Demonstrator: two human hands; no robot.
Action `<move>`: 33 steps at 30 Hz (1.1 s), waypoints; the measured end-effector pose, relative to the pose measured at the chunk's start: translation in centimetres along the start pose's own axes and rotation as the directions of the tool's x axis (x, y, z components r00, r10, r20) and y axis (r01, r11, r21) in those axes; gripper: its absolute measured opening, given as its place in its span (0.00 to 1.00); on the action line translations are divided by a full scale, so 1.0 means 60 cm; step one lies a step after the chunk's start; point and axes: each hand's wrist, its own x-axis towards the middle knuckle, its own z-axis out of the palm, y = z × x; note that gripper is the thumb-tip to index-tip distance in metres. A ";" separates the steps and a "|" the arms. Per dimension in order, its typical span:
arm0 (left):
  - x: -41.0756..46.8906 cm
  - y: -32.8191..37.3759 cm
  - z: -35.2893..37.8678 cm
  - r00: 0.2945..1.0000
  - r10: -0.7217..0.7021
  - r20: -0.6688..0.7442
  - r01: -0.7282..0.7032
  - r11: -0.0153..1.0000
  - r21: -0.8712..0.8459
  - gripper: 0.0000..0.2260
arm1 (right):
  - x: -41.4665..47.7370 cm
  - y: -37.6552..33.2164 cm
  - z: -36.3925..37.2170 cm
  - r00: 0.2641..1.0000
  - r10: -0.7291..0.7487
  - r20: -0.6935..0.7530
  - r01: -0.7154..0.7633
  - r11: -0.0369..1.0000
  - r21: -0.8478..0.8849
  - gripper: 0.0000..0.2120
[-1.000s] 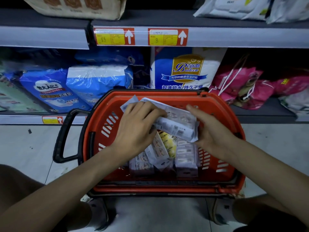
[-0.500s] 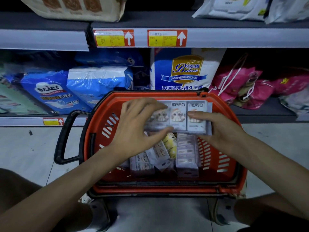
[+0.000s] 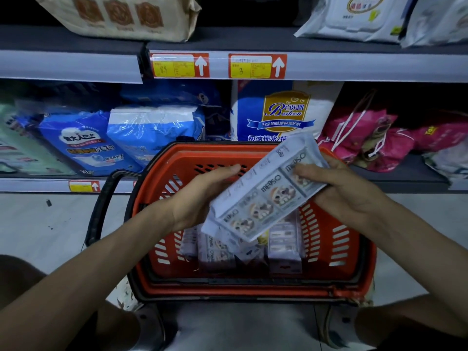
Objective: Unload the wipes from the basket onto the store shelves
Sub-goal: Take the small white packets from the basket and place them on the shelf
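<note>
I hold a multi-pack of wipes (image 3: 263,196) in both hands at the centre of the frame, above the orange basket (image 3: 336,239); the pack is tilted, its low end toward the lower left and its high end toward the upper right; my left hand (image 3: 200,198) grips the low end, one digit stretched along the far edge, the other fingers hidden behind the pack; my right hand (image 3: 347,196) clasps the high end, thumb pressed on the printed face and fingers curled beneath it; more wipes packs (image 3: 285,239) stand in the bottom of the basket, just under the one I hold; the basket's black handle (image 3: 100,203) sticks out to the left of the frame; behind the basket runs the lower shelf (image 3: 400,183), with blue packs (image 3: 76,140) at the left, a blue and white bag (image 3: 283,112) in the middle and pink bags (image 3: 367,138) at the right; two red and yellow price tags (image 3: 257,66) sit on the upper shelf rail (image 3: 367,67) across the top of the frame
</note>
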 end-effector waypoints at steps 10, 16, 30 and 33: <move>-0.039 0.019 0.045 0.996 0.067 0.059 -0.072 0.993 0.089 0.11 | 0.000 -0.014 0.001 0.999 -0.032 0.032 0.029 0.995 0.100 0.29; -0.037 0.014 0.063 0.845 0.499 -0.194 -0.400 0.829 0.390 0.29 | -0.006 0.008 0.039 0.997 -0.004 -0.076 -0.010 0.984 -0.179 0.34; -0.127 0.115 0.102 0.637 0.676 -0.371 -0.684 0.717 0.133 0.25 | -0.054 -0.046 0.168 0.834 -0.499 0.234 0.527 0.597 -0.605 0.42; -0.163 0.157 0.111 0.615 0.693 -0.377 -0.713 0.693 0.112 0.22 | -0.057 -0.077 0.196 0.782 -0.556 0.283 0.575 0.466 -0.673 0.45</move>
